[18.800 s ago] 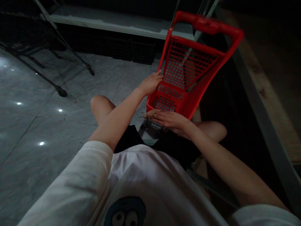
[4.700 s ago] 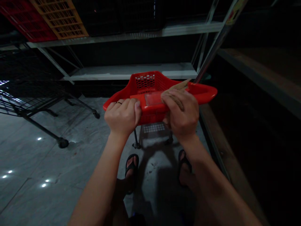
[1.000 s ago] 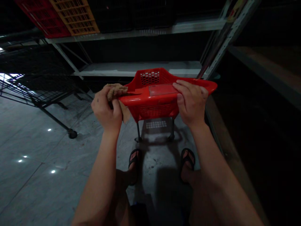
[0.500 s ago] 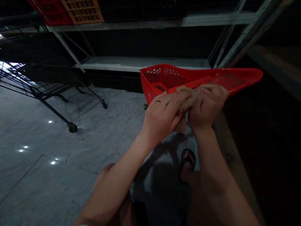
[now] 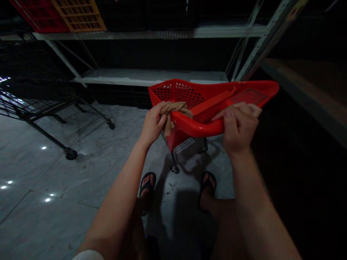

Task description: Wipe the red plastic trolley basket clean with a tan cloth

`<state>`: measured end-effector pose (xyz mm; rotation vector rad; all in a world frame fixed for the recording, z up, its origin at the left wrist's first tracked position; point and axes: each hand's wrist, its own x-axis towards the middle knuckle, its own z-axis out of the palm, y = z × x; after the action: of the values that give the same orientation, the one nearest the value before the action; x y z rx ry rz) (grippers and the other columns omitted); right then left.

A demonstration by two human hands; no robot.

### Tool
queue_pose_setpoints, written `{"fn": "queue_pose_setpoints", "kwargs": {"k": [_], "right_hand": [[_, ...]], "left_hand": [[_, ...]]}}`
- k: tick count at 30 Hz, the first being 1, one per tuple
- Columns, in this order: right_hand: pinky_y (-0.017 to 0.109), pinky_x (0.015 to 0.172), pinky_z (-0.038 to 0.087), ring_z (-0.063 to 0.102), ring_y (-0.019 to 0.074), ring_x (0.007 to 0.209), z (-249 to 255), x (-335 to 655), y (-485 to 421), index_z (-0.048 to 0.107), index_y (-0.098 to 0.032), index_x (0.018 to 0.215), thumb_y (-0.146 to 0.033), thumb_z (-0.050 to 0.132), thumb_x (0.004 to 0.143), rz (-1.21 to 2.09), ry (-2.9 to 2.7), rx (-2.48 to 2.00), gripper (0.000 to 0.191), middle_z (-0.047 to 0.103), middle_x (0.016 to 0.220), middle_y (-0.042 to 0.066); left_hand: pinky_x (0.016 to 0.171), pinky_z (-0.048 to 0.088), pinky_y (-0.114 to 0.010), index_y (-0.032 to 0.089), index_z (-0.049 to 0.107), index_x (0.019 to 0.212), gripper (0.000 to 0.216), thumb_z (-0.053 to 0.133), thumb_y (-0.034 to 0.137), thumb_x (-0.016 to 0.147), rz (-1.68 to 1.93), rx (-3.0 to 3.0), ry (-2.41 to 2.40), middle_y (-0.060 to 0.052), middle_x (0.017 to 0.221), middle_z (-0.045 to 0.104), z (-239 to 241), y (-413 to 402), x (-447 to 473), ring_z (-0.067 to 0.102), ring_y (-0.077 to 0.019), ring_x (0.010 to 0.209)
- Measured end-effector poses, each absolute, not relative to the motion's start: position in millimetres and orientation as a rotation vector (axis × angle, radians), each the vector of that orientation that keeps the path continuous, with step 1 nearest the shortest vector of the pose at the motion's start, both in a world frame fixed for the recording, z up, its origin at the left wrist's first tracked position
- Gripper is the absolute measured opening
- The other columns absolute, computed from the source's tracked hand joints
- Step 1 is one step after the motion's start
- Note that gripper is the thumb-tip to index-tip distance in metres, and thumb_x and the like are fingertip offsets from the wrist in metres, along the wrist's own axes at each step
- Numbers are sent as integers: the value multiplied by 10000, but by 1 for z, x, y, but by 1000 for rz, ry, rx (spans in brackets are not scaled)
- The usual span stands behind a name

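Observation:
A small red plastic shopping cart [image 5: 208,97] stands in front of me on the grey floor, turned at an angle. My left hand [image 5: 152,124] is closed on a crumpled brown cloth [image 5: 173,109] and presses it against the left part of the cart's rim. My right hand [image 5: 238,126] is wrapped round the red handle bar on the right. My feet in dark sandals show below the cart.
A black wire trolley [image 5: 32,104] on wheels stands to the left. Metal shelving [image 5: 151,76] runs behind the cart, with red and orange crates [image 5: 65,14] on the upper shelf. A dark shelf edge [image 5: 303,97] lies close on the right.
Half a second ago both hands were bunched on the cloth at the handle. Now my left hand has slid the cloth left along the rim, and the cart has swung back toward me.

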<state>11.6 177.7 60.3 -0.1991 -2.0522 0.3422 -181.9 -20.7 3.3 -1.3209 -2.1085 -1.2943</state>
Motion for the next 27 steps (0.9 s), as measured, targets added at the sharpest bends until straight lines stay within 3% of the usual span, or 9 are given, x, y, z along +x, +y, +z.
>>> {"fn": "queue_pose_setpoints", "kwargs": {"k": [6, 10, 14, 19, 24, 27], "right_hand": [[581, 1052, 433, 638, 267, 712, 59, 31, 213, 569, -278, 543, -388, 434, 982, 491, -1905, -176, 473, 625, 585, 49], [551, 1049, 445, 664, 257, 745, 64, 43, 222, 582, -262, 543, -399, 481, 954, 560, -1937, -175, 445, 653, 604, 48], [504, 999, 453, 656, 239, 759, 77, 53, 209, 629, -247, 625, -433, 496, 1003, 403, -2117, -197, 442, 697, 688, 48], [406, 787, 458, 544, 189, 567, 85, 56, 195, 590, -237, 587, -381, 501, 1041, 318, -2248, -144, 485, 561, 539, 9], [408, 871, 474, 640, 178, 603, 84, 53, 196, 743, -236, 680, -313, 506, 1051, 432, -2185, -44, 447, 688, 605, 5], [406, 880, 478, 611, 161, 564, 82, 51, 195, 714, -233, 643, -297, 529, 1035, 438, -2154, 9, 437, 660, 566, -17]], "left_hand": [[1232, 535, -514, 214, 647, 1394, 425, 509, 134, 1000, -1405, -1324, -2010, -126, 1459, 745, -10, 7, -141, 670, -268, 1428], [1299, 499, -480, 247, 624, 1387, 353, 482, 198, 1068, -1420, -1560, -1818, -80, 1416, 763, 22, 25, -71, 696, -229, 1388], [1298, 517, -442, 289, 608, 1404, 365, 468, 217, 1074, -1351, -1705, -1728, -60, 1417, 767, 45, 32, -37, 721, -233, 1362], [1269, 534, -462, 268, 631, 1392, 392, 443, 244, 1049, -1234, -1618, -1837, -61, 1410, 777, 34, 28, -63, 707, -247, 1368], [1161, 576, -457, 214, 677, 1332, 393, 441, 241, 1019, -1305, -1485, -1926, -89, 1339, 791, 8, 21, -115, 727, -252, 1284], [1150, 571, -482, 201, 671, 1328, 414, 458, 234, 974, -1312, -1357, -2078, -108, 1351, 789, -10, 17, -155, 724, -270, 1288]]}}
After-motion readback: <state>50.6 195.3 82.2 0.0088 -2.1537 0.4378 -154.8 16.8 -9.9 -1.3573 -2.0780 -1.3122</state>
